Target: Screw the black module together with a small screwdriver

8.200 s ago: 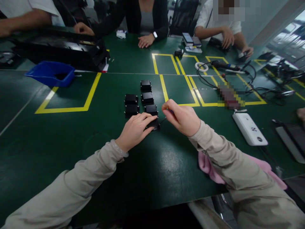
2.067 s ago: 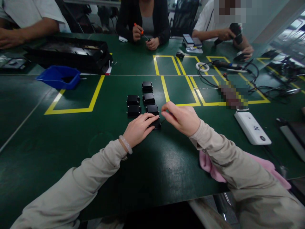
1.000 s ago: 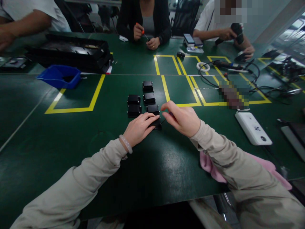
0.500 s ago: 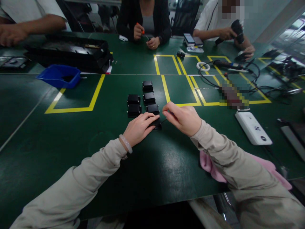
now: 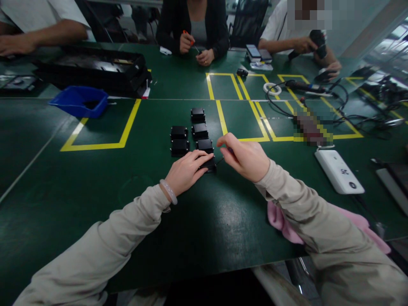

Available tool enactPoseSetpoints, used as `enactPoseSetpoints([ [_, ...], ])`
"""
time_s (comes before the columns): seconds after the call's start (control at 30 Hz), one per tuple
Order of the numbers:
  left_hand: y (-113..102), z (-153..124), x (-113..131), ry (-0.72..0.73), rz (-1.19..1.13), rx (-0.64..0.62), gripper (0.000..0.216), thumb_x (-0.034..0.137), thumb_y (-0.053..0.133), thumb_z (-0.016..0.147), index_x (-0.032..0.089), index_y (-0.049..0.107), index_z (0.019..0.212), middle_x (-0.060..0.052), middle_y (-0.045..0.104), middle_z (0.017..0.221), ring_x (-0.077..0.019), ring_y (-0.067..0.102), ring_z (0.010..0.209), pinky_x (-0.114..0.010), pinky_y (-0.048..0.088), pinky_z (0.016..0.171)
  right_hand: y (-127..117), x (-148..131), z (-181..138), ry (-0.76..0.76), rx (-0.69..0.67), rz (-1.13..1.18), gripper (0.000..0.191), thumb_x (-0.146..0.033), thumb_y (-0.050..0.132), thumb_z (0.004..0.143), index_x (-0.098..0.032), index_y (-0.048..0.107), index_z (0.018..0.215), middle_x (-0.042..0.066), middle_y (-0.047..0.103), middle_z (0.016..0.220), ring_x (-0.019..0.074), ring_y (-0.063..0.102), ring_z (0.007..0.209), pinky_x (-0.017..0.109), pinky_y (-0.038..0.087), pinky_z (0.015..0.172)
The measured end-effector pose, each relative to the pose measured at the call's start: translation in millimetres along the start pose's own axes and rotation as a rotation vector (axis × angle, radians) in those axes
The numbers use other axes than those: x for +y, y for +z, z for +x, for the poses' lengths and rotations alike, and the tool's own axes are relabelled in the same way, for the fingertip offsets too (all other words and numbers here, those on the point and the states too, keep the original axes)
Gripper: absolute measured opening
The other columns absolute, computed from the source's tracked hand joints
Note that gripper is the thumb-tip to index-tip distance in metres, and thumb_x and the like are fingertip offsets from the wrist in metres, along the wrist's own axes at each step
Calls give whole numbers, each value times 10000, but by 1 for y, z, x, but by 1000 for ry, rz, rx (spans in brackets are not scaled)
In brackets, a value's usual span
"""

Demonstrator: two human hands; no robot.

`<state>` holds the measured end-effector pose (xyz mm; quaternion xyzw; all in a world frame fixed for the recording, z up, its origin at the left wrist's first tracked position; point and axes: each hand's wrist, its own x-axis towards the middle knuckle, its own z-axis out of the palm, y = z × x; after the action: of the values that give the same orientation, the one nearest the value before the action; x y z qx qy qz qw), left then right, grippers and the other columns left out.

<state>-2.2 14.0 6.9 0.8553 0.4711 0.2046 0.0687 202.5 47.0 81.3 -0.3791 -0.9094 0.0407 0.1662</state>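
Observation:
My left hand (image 5: 188, 171) lies over the nearest small black box (image 5: 208, 165), fingers and thumb pressed on its top and near side. Just right of it, my right hand (image 5: 245, 158) pinches a thin dark rod-like tool (image 5: 219, 162), whose tip reaches the box's right side. Most of that tool is hidden in the fingers, so its exact kind cannot be made out. Several similar black boxes stand in two columns beyond: one box (image 5: 204, 145) directly behind the held one, another (image 5: 179, 147) to the left. Small shiny screw-like ends show at their sides.
A blue bin (image 5: 81, 101) and a long black housing (image 5: 92, 70) sit at the left. On the right lie a white power unit (image 5: 339, 172), a pink cloth (image 5: 283, 223), cables and a corded tool (image 5: 302, 87). Co-workers sit across the table (image 5: 153, 238), one holding an orange-handled screwdriver (image 5: 192, 42).
My right hand's fingers have shifted slightly around the thin tool, the index finger lifting and spreading a little from the thumb. My left hand and the boxes stay in place.

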Motion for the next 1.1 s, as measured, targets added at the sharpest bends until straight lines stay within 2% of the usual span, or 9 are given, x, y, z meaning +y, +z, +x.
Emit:
enactPoseSetpoints([
  [0.13, 0, 0, 0, 10, -3, 13, 394, 242, 483, 898, 223, 469, 1291, -58, 524, 1249, -216, 514, 1110, -360, 456, 935, -1, -1, 0, 0, -33, -14, 379, -418, 295, 938, -170, 577, 984, -6, 558, 629, 104, 468, 530, 227, 261, 534],
  [0.3, 1, 0, -1, 7, 4, 2, 409, 248, 480, 902, 217, 453, 1310, -56, 519, 1258, -213, 512, 1110, -358, 453, 940, -1, -1, 0, -1, -13, -14, 311, -316, 308, 930, -160, 553, 1040, -8, 565, 642, 100, 475, 533, 222, 258, 530],
  [0.47, 1, 0, -2, 7, 8, 5, 394, 251, 492, 898, 207, 470, 1289, -59, 523, 1254, -214, 509, 1112, -369, 454, 948, 0, 0, 0, -10, -23, -16, 370, -411, 294, 941, -172, 573, 988, -8, 565, 636, 102, 477, 531, 223, 259, 533],
  [0.63, 1, 0, -1, 9, 2, 5, 412, 248, 487, 903, 216, 452, 1312, -57, 521, 1257, -209, 507, 1118, -370, 446, 964, 1, 0, 0, 4, 0, 0, 309, -310, 315, 928, -160, 546, 1069, -8, 576, 667, 95, 472, 523, 220, 261, 525],
  [0.8, 1, 0, -1, 9, -3, 10, 398, 245, 490, 900, 213, 467, 1295, -58, 527, 1250, -211, 508, 1117, -374, 450, 958, 0, 0, 0, 2, -20, -7, 371, -404, 296, 938, -164, 574, 994, -7, 557, 632, 102, 474, 528, 222, 272, 532],
  [0.97, 1, 0, -2, 7, -5, -1, 420, 247, 486, 904, 221, 445, 1321, -56, 521, 1255, -207, 511, 1101, -365, 457, 941, 0, 0, 0, 11, 1, 6, 308, -309, 314, 927, -161, 541, 1074, -7, 576, 686, 92, 469, 527, 218, 275, 535],
  [1.1, 1, -1, -2, 18, -16, 12, 400, 240, 483, 903, 217, 459, 1302, -61, 522, 1253, -210, 507, 1117, -374, 450, 956, -1, 0, 0, 9, -15, 10, 349, -388, 314, 934, -160, 560, 1028, -9, 558, 641, 101, 477, 534, 219, 279, 539],
])
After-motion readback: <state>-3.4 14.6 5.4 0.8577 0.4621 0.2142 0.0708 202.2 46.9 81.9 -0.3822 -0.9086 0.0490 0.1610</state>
